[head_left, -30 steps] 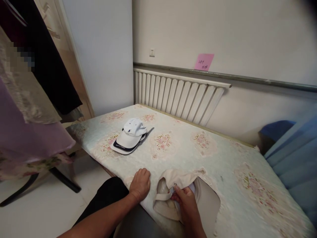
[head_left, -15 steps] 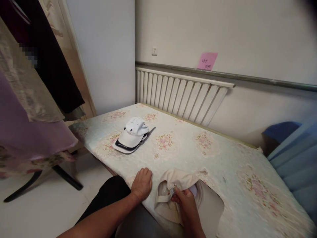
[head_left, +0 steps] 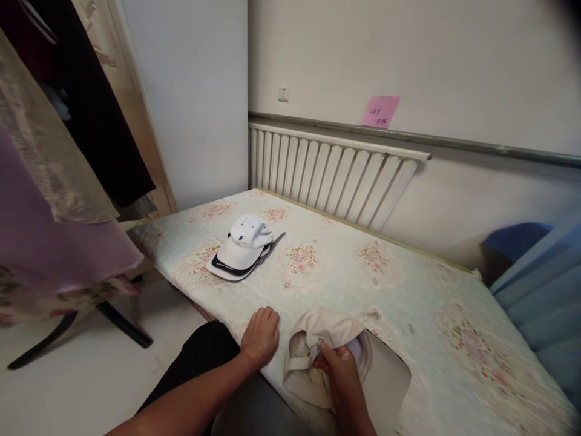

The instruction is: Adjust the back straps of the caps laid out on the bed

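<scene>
My right hand [head_left: 342, 375] pinches the metal buckle [head_left: 316, 350] on the back strap of a beige baseball cap [head_left: 313, 387]. The cap lies upside down on the bed's near edge, its stiff brim [head_left: 385, 375] pointing right and partly covered by my hand and wrist. Just left of the cap, my left hand [head_left: 261, 336] rests on the bed, fingers curled together in a loose fist and apart from the cap. Farther back, a white cap [head_left: 247, 236] with a small dark emblem sits on top of another cap with a dark-banded brim [head_left: 222, 269].
A pale floral sheet [head_left: 336, 278] covers the bed. Behind it are a white radiator [head_left: 327, 169] and a pink note [head_left: 380, 112] on the wall. Clothes [head_left: 82, 200] hang at the left over black stand legs [head_left: 122, 324]. A blue curtain [head_left: 540, 278] hangs at the right.
</scene>
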The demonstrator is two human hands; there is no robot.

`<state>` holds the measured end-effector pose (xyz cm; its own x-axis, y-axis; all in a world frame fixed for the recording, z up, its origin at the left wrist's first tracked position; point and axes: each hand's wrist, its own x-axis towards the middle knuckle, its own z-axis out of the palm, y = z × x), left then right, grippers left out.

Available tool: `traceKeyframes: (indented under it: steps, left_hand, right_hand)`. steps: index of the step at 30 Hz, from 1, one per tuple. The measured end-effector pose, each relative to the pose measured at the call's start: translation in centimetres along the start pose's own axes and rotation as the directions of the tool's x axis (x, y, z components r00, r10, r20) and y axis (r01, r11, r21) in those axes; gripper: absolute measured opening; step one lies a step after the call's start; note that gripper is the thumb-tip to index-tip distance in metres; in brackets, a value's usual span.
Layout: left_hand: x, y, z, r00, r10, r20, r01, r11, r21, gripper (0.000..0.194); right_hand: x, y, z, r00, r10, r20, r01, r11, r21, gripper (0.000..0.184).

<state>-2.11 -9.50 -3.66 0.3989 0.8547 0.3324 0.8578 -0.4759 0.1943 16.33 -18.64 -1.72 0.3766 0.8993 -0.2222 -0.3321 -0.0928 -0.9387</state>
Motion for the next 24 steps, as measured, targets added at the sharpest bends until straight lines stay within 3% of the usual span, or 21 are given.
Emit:
traceKeyframes:
  steps: [7,18,24]
  left_hand:
    - [0.0,0.0,0.0,1.0,-0.001,0.004,0.001,1.0,-0.006,0.013]
    - [0.0,0.1,-0.1,1.0,0.001,0.001,-0.001,1.0,-0.013,0.013]
    - [0.1,0.1,-0.1,1.0,-0.006,0.011,0.006,1.0,-0.01,0.012]
  right_hand:
    - [-0.3,-0.4,0.1,0.998,0.063,-0.013,-0.063,0.997,0.044,0.041]
    - [0.3,1.1,-0.3,0.996,0.057,0.062,-0.048,0.989,-0.141,0.036]
    - [-0.3,0.5,0.4,0.988,0.104,0.116,-0.089,0.987,-0.134,0.038]
